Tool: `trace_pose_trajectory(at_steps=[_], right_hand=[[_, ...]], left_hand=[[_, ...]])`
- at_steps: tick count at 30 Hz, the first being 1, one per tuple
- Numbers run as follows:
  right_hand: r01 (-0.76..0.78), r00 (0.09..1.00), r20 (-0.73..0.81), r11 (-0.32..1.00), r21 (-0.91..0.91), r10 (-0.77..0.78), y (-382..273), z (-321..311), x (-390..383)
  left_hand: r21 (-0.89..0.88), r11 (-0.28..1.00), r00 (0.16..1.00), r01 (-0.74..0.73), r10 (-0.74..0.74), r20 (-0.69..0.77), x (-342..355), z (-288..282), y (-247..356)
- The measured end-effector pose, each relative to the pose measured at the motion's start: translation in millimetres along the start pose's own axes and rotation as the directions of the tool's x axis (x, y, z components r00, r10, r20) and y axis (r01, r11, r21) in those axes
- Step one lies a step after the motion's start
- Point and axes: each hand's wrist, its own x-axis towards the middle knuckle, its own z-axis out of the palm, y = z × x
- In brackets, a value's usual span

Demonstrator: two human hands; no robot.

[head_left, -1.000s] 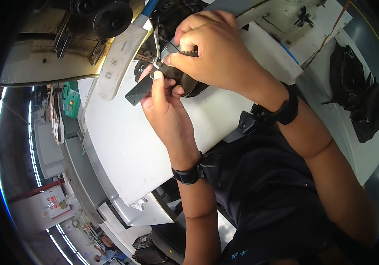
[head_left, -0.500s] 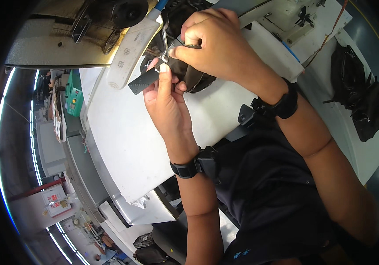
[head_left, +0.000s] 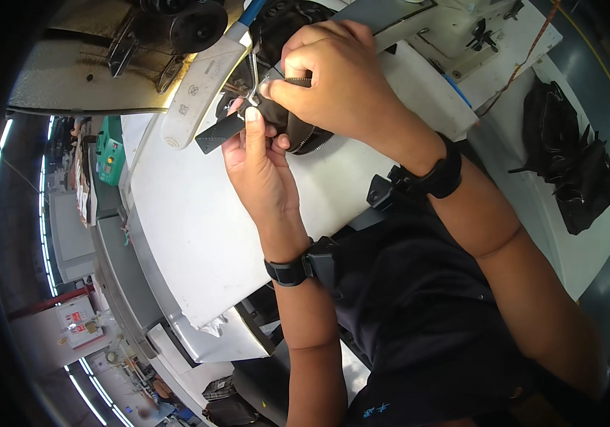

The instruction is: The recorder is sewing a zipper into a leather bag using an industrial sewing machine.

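My left hand (head_left: 258, 164) grips a dark zippered fabric piece (head_left: 290, 132) over the white worktop (head_left: 191, 213). Its thumb presses beside a flat dark tab with stitch holes (head_left: 212, 134) and a pale zipper end (head_left: 253, 99). My right hand (head_left: 340, 85) is closed on the same piece from the upper right, thumb and bent fingers pinching at the zipper; their exact grip is partly hidden. Just left of both hands lies a white plastic arm with a blue end (head_left: 191, 103), under a lit machine housing (head_left: 77, 71).
A sewing machine (head_left: 475, 43) is at upper right, with dark fabric pieces (head_left: 568, 164) lying below it on a white board. A green box (head_left: 109, 149) stands on the left. Farther back at lower left are shelving, lights and a red-marked wall panel (head_left: 77, 320).
Both hands and the piece moved slightly upward in the picture from the earliest frame, then a little left. The grip looks much the same.
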Motion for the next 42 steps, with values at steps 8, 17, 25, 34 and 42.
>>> trace_pose_trajectory(at_steps=[8, 17, 25, 34, 42], right_hand=[[-0.021, 0.998, 0.06, 1.0, 0.017, 0.02, -0.3, -6.3, 4.4], [-0.006, 0.998, 0.056, 1.0, 0.002, 0.006, 1.5, -4.6, 1.7], [0.005, 0.999, 0.051, 0.999, 0.037, -0.006, -0.5, -4.4, 2.8], [-0.003, 1.0, 0.028, 0.999, 0.038, 0.002, 2.8, -1.0, 3.3], [0.009, 1.0, -0.023, 0.998, 0.055, -0.008, 3.4, 4.3, 2.2]], left_hand=[[0.016, 1.0, 1.0, -0.011, 0.011, 0.014, 2.4, 2.4, 0.3], [-0.002, 1.0, 1.0, 0.025, -0.025, -0.011, 2.1, 0.7, -1.0], [-0.036, 0.999, 1.0, 0.008, -0.007, 0.025, -1.0, 3.0, 2.9], [-0.015, 0.999, 0.999, 0.042, -0.041, 0.014, 0.1, 7.2, 7.9], [-0.005, 0.999, 0.999, 0.035, -0.035, -0.018, -1.6, 5.2, 5.1]])
